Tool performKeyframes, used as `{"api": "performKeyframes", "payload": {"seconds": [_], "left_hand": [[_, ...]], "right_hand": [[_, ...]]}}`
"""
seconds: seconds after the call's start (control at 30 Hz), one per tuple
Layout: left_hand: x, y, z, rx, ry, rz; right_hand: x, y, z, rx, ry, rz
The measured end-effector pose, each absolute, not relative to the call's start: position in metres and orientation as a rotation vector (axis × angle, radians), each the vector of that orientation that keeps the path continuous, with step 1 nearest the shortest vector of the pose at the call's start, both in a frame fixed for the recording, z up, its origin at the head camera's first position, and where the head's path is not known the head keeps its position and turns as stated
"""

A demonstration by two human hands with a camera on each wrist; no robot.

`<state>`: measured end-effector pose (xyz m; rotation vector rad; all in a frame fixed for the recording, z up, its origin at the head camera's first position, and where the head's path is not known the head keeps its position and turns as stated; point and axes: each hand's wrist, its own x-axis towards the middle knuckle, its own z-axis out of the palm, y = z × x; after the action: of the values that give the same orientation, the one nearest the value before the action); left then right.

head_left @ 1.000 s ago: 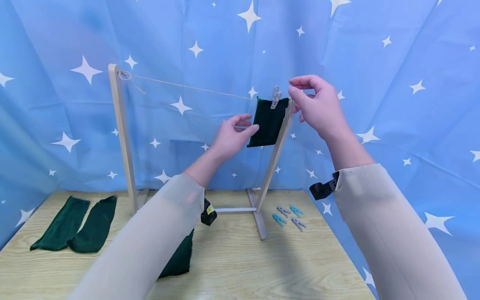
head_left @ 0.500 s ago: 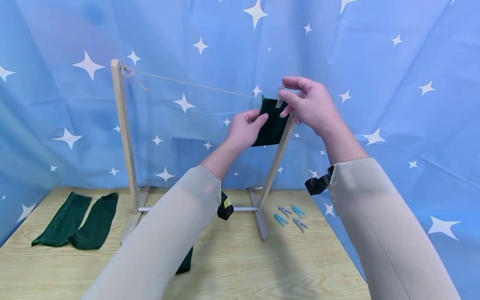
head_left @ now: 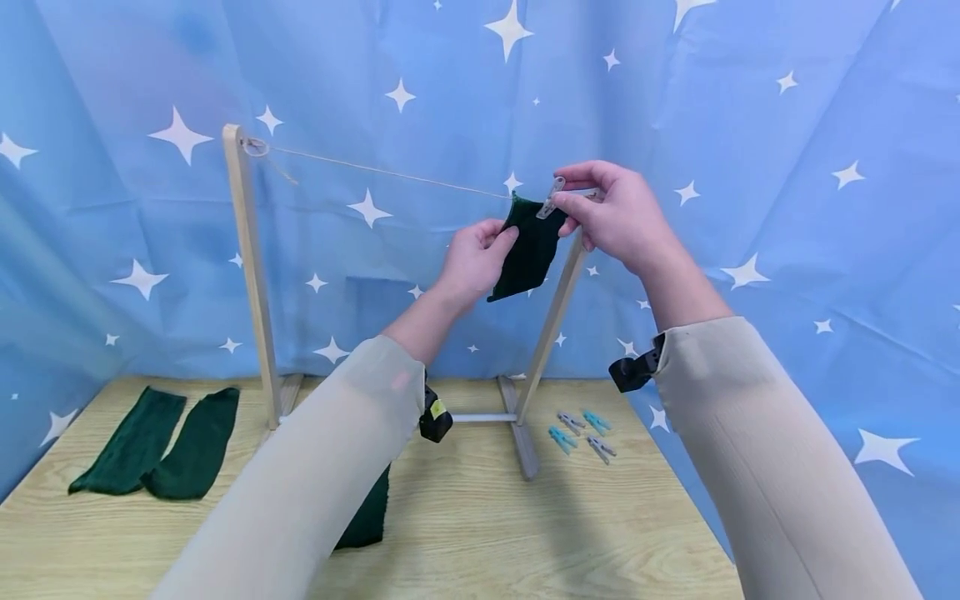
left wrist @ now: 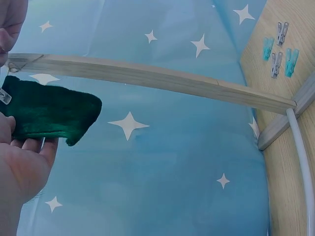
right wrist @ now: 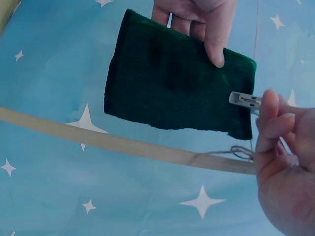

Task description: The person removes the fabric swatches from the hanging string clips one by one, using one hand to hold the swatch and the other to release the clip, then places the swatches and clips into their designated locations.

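Note:
A dark green cloth (head_left: 528,250) hangs from the thin string (head_left: 375,169), close to the right post of a wooden frame. One grey clothespin (head_left: 550,200) clamps its top edge. My left hand (head_left: 472,262) pinches the cloth's left edge, thumb in front and the other fingers behind, as the right wrist view (right wrist: 177,73) shows too. With thumb and fingers my right hand (head_left: 618,212) grips the handle end of the clothespin, whose tip overlaps the cloth. In the head view the cloth leans, its lower edge slanting up to the right.
Two green cloths (head_left: 131,442) lie at the table's left; another cloth (head_left: 367,517) is partly hidden under my left forearm. Several blue and grey clothespins (head_left: 598,422) lie right of the frame's foot (head_left: 522,446). The left post (head_left: 251,267) and right post (head_left: 551,325) stand upright, joined by a low white bar (head_left: 480,417).
My left hand has come to the cloth's edge and pinched it. From beside the post, my right hand has moved left onto the clothespin. Cloth and clothespin have shifted slightly left and tilted.

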<state>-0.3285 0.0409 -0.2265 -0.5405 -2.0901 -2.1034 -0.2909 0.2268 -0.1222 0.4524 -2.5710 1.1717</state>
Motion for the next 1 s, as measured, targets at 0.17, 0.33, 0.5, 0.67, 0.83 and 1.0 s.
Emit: {"api": "performKeyframes", "payload": {"seconds": [0.17, 0.33, 0.5, 0.67, 0.83, 1.0], "left_hand": [[-0.325, 0.034, -0.224, -0.574, -2.086, -2.116], [-0.322, 0.029, -0.225, -0.597, -2.11, -2.117], [-0.32, 0.025, -0.225, -0.634, -2.111, -2.137], [-0.313, 0.021, -0.222, -0.696, -2.112, -2.134], [-0.306, 0.018, -0.221, -0.74, -2.142, -2.138], [-0.298, 0.013, -0.22, -0.782, -2.123, -2.163]], "right_hand": [[-0.289, 0.222, -0.122, 0.429, -2.542, 1.131], [-0.287, 0.217, -0.122, 0.381, -2.528, 1.041], [-0.284, 0.217, -0.122, 0.338, -2.497, 1.011], [-0.284, 0.218, -0.122, 0.326, -2.417, 1.03], [-0.281, 0.22, -0.122, 0.312, -2.358, 1.064], [-0.277, 0.223, -0.122, 0.295, -2.303, 1.075]]}}
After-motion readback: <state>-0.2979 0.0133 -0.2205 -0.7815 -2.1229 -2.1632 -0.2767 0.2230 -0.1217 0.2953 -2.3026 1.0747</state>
